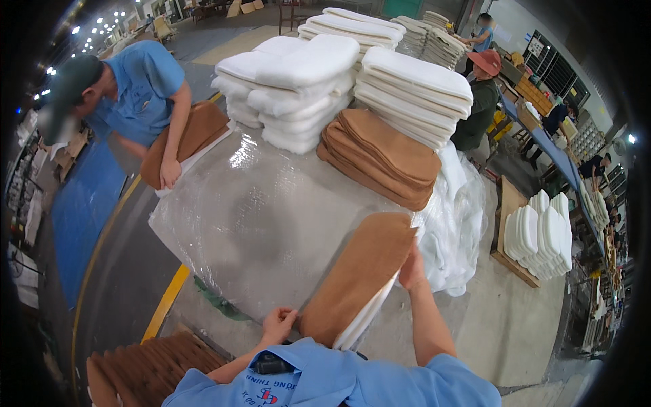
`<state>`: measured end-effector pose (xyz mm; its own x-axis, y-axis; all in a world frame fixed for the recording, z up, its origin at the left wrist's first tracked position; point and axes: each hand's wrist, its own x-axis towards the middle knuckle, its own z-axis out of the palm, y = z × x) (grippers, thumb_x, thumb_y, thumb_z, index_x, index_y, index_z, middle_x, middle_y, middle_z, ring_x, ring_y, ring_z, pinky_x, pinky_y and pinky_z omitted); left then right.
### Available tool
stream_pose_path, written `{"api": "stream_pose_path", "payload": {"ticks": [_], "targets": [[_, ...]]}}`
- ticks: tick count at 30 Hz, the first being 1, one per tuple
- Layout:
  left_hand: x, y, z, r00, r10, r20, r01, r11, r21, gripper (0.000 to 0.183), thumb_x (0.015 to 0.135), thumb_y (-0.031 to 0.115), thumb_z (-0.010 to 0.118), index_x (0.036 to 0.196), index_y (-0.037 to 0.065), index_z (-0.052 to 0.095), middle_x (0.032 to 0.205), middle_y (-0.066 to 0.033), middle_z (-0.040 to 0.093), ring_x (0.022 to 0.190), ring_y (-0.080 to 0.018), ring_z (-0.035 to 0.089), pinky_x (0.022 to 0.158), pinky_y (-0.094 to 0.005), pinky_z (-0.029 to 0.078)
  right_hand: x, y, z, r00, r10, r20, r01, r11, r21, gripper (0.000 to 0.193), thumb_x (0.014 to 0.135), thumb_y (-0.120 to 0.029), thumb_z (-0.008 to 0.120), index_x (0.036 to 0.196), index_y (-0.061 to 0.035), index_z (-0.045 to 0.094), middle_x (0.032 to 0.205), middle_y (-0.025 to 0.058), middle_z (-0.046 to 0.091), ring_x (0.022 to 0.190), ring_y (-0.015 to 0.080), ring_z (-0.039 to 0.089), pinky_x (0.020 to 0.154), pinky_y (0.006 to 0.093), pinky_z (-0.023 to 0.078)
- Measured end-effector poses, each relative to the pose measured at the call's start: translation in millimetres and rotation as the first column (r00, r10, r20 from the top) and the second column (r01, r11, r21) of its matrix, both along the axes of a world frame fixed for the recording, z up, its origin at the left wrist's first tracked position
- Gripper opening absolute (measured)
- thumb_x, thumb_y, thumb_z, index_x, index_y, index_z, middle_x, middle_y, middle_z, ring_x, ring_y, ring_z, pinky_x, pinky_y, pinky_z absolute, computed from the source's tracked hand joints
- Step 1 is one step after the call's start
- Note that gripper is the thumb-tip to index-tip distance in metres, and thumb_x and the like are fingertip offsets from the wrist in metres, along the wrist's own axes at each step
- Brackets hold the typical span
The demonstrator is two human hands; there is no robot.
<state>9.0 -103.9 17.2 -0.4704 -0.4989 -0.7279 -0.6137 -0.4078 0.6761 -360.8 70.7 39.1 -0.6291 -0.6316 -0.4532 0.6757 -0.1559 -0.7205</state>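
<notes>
A long cushion (359, 275), brown cloth over white padding, lies slanted at the near edge of the plastic-wrapped table, close to my body. My right hand (412, 270) is closed on its far right edge, with some fingers hidden by the cushion. The white layer shows along the right side under the brown cloth. My left hand (278, 325) is beside the cushion's lower left edge, its fingertips pinched together; what they hold, if anything, is too small to make out.
Beyond stand a brown cushion stack (380, 159) and white padding stacks (288, 81). At the left a co-worker (146, 88) handles another brown cushion (186, 142). Dark brown folded pieces (159, 366) sit low at my left. White pads (539, 234) rest on a pallet at right.
</notes>
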Motion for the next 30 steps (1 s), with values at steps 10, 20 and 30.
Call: {"api": "stream_pose_path", "payload": {"ticks": [10,20,30], "targets": [[28,-3,33,0.749,0.297,-0.593,-0.281,0.952,0.122,0.060,0.090,0.005,0.082,0.141,0.002,0.050,0.134,-0.0114,0.062,0.123,-0.0245,0.061,0.111,-0.0417,0.048,36,53,-4,0.990,-0.128,-0.055,0.097,0.919,-0.381,0.066,0.100,-0.050,0.068,0.152,-0.0110,0.053,0.152,0.0103,0.061,0.141,0.0325,0.055,0.117,0.0523,0.043],[69,-15,43,0.842,-0.159,-0.516,-0.098,0.895,-0.436,0.063,0.082,-0.001,0.085,0.140,0.008,0.063,0.130,-0.0079,0.070,0.122,-0.0177,0.064,0.107,-0.0333,0.049,42,24,-9,0.910,-0.185,-0.372,0.216,0.975,0.045,0.072,0.109,-0.066,0.040,0.094,-0.0028,0.073,0.094,0.0120,0.075,0.097,0.0212,0.067,0.098,0.0357,0.048],[72,-11,17,0.877,-0.171,-0.450,-0.098,0.852,-0.514,0.061,0.082,0.001,0.087,0.138,0.010,0.065,0.131,-0.0074,0.070,0.121,-0.0191,0.065,0.107,-0.0345,0.051,41,24,-52,0.935,-0.311,-0.171,0.302,0.950,-0.077,0.069,0.111,-0.061,0.039,0.092,-0.0015,0.070,0.094,0.0159,0.075,0.096,0.0277,0.069,0.097,0.0408,0.051]]}}
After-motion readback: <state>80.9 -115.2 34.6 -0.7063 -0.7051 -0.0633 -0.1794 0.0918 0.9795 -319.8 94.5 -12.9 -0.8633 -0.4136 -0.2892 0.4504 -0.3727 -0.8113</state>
